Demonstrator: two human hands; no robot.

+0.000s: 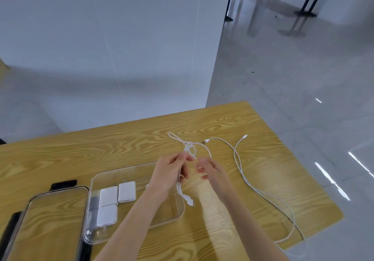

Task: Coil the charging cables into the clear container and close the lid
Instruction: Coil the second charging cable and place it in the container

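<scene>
My left hand (172,171) is closed on a bundle of a white charging cable (191,148); loops rise above the fist and the ends dangle below it over the clear container (95,181). My right hand (210,169) hovers just right of it, fingers curled near the loops; I cannot tell whether it touches the cable. A second white cable (242,171) lies loose on the wooden table (81,151), trailing to the right edge. The container holds three white charger bricks (117,198). Its clear lid (50,220) lies flat to the left.
The table's right edge and far edge are close to the loose cable. A black object (63,183) sits behind the lid. A white partition (121,48) stands beyond the table, with shiny floor to the right.
</scene>
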